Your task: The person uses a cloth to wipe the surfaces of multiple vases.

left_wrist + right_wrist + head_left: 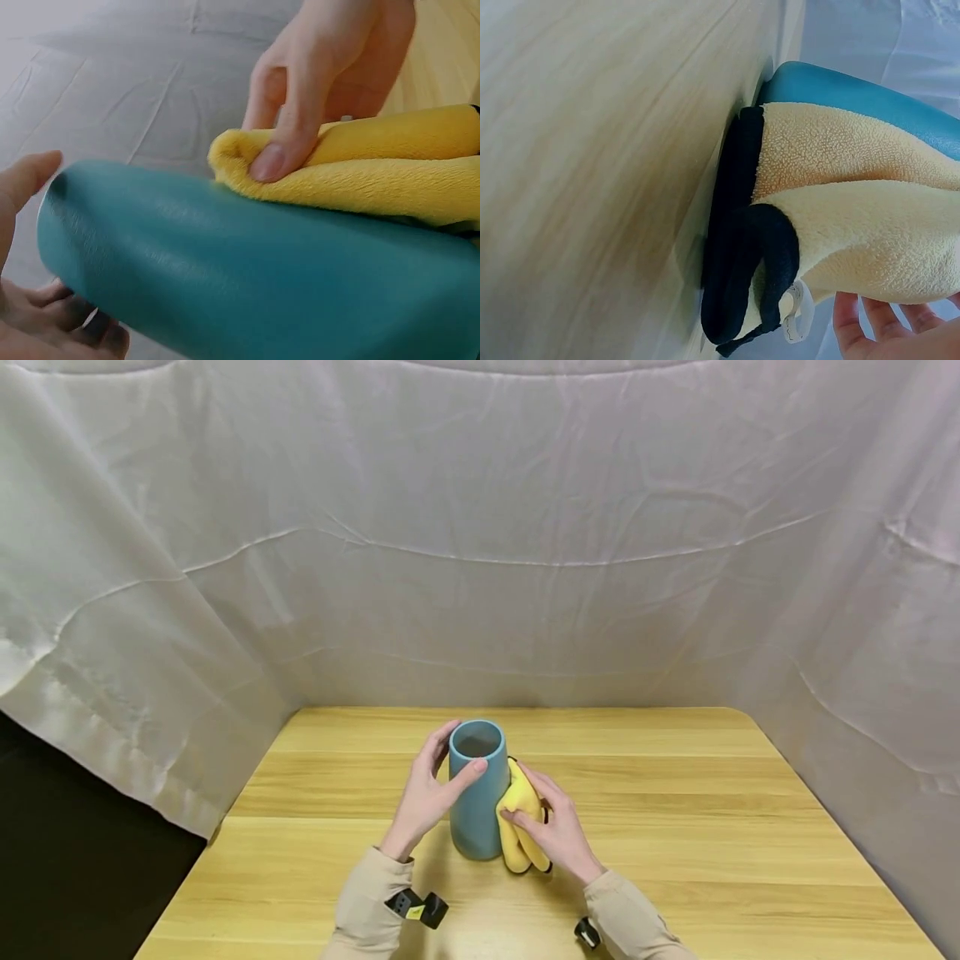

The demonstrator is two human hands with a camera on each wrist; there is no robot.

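Note:
A tall blue vase [472,814] stands upright on the wooden table, its round mouth facing up. My left hand [427,789] is round the vase's upper left side, thumb at the front near the rim and fingers behind. In my right hand [558,831] a folded yellow cloth [520,818] is pinched between thumb and fingers, against the vase's right side. The left wrist view shows the right thumb pressing into the fold of the cloth [360,176] along the vase [225,262]. Dark edging and a small white tag [801,311] show at the cloth's lower end in the right wrist view.
The light wooden table [712,827] has rounded far corners. Grey-white curtains [525,610] hang behind it and along both sides. A dark area [75,843] lies beyond its left edge. Small black cameras [422,907] are strapped at both beige sleeves.

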